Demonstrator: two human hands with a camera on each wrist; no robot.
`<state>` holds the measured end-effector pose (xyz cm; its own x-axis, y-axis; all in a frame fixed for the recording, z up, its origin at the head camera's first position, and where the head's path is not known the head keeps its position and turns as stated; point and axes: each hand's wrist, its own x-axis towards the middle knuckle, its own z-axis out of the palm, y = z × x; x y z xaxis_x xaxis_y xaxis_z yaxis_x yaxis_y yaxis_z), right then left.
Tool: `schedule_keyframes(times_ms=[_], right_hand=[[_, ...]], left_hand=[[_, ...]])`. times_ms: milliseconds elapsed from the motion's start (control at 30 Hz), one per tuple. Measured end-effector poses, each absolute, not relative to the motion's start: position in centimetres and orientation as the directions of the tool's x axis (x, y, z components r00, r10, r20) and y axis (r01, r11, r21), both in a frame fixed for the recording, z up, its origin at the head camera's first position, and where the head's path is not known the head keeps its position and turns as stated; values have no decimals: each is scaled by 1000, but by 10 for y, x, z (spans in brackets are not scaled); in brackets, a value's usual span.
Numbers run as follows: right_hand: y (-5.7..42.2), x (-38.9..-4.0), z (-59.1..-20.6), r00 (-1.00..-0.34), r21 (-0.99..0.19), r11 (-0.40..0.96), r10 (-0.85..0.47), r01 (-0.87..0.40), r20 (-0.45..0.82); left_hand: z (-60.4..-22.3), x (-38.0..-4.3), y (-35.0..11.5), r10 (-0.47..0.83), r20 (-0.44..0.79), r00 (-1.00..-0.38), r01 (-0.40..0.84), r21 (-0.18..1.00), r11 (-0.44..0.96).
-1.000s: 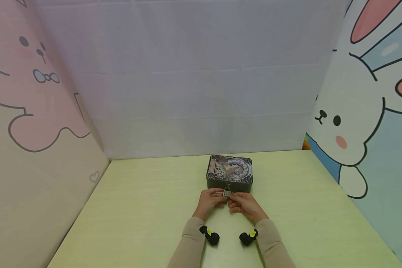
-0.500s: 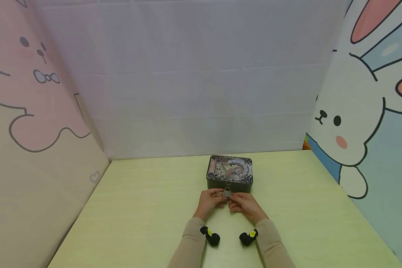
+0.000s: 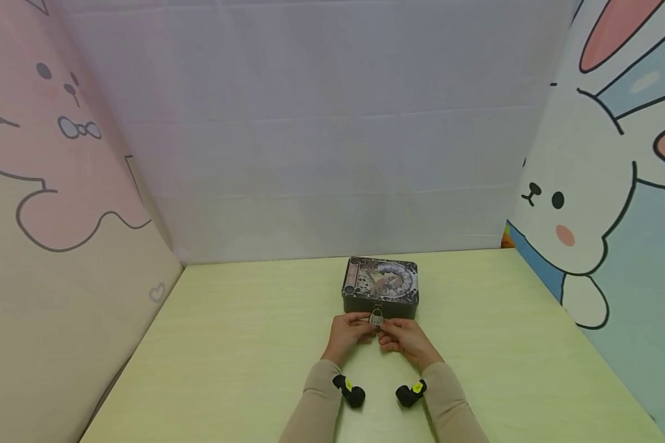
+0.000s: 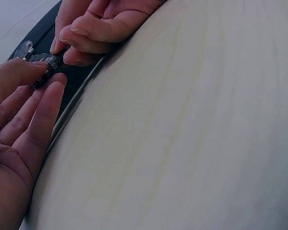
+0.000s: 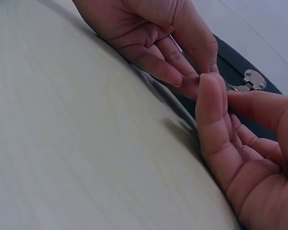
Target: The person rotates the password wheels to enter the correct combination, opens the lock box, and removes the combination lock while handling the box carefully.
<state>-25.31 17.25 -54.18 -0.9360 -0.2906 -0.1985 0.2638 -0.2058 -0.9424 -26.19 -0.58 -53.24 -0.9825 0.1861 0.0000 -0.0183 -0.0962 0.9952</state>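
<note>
A dark tin box (image 3: 381, 280) with a patterned lid sits shut at the back of the table. From the metal clasp (image 5: 254, 80) on its front hangs a small combination padlock (image 3: 376, 319); its number dials (image 4: 51, 63) show in the left wrist view. My left hand (image 3: 345, 335) pinches the padlock from the left between thumb and fingers. On the other side, my right hand (image 3: 409, 339) pinches its lower end, the fingers curled. Fingers hide most of the padlock in the right wrist view.
The pale yellow-green table (image 3: 244, 344) spreads around the box. A white cloth (image 3: 332, 135) stands behind it, with cartoon-printed panels (image 3: 576, 215) on both sides. Each beige sleeve (image 3: 318, 394) carries a black wrist camera (image 3: 354, 395).
Both hands stay on the padlock at the box's front. The left forearm has shifted very slightly to the right; nothing else visibly moves.
</note>
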Motion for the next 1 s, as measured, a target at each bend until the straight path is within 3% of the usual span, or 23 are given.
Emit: schedule_keyframes(times_ms=[600,1000], right_hand=[[173,-254,-541,-936,-947,-183,-288,262,-203],[172,-253,-540,-934,-945,-190,-293,268,-205]], left_hand=[[-518,-254,-4,159,6,-987,-7,997,-79],[-549,-271,-4,165,-21,-986,-39,994,-102]])
